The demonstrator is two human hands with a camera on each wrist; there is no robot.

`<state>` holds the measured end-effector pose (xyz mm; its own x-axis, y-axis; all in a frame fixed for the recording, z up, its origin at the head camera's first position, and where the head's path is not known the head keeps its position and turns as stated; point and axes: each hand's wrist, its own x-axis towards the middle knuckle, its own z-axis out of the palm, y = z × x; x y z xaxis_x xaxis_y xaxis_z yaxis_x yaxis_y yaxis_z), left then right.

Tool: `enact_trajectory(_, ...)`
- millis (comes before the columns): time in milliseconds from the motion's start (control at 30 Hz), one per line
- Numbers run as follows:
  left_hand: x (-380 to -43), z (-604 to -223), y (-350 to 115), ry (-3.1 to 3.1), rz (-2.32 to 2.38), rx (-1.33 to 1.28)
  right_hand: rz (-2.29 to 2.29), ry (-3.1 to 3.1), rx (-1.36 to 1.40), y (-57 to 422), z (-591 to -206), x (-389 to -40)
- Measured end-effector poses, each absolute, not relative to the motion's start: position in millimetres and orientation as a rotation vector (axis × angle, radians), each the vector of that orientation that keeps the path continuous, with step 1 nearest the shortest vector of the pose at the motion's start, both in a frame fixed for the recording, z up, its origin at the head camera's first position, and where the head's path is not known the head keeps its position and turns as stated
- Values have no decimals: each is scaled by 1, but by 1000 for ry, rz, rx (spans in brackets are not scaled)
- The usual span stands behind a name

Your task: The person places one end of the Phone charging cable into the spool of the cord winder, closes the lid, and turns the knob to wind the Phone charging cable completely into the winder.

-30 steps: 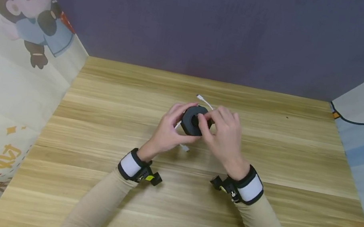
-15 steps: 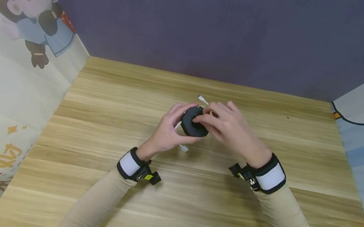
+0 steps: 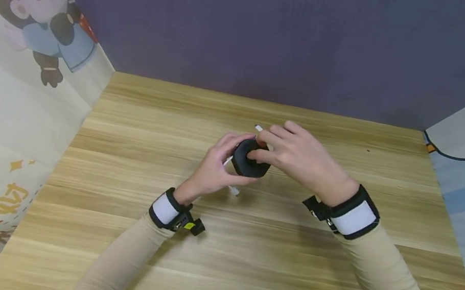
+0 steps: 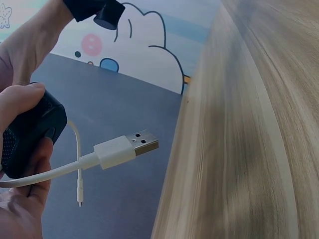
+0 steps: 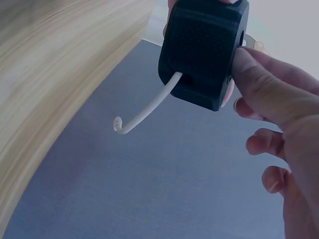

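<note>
A black, many-sided cable winder (image 3: 251,170) is held above the table in the head view, with a white USB cable coming out of it. My left hand (image 3: 215,167) grips its rim between thumb and fingers. From the right, my right hand (image 3: 298,155) has its thumb and a finger pinched at the hub in the winder's face; the pinched part is hidden. The USB plug (image 4: 119,151) hangs close to the camera in the left wrist view, and the cable's slim end (image 4: 79,191) dangles behind. In the right wrist view the white cable (image 5: 152,105) leaves the winder's side.
A wood-grain table (image 3: 236,280) lies below both hands. Behind it stands a dark blue-grey panel (image 3: 280,34). Cartoon-printed sheets close off the left (image 3: 9,116) and right sides. Each wrist wears a strap with a small camera.
My right hand has swung round the hub, its wrist and forearm moving right and upward. The left hand stays nearly still on the winder. The cable's far end now shows less beyond the right fingers.
</note>
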<state>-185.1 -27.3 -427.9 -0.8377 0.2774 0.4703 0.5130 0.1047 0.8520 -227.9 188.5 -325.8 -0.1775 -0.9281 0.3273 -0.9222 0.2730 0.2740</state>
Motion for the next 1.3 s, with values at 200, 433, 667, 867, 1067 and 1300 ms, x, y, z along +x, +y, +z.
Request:
enact_trajectory(200,-185,-426,-27,-2189,-1827,-810,11,-2098,1679,190,-325,-229)
enact_trajectory(433,-185,-427,-26,-2197,-1835,-819,92,-2084,1678,190,-328,-231)
enact_trajectory(667,-183,-426,-25,-2193,-1850,-806,207,-2066,1641,188,-335,-232)
enact_trajectory(867,-184,-426,-24,-2198,-1836,-783,280,-2055,1566,187,-344,-231)
enact_trajectory(1067,-184,-425,-24,-2196,-1833,-767,337,-2038,1482,186,-350,-229)
enact_trajectory(1300,-184,-426,-23,-2192,-1824,-768,413,-2047,1372,184,-357,-224)
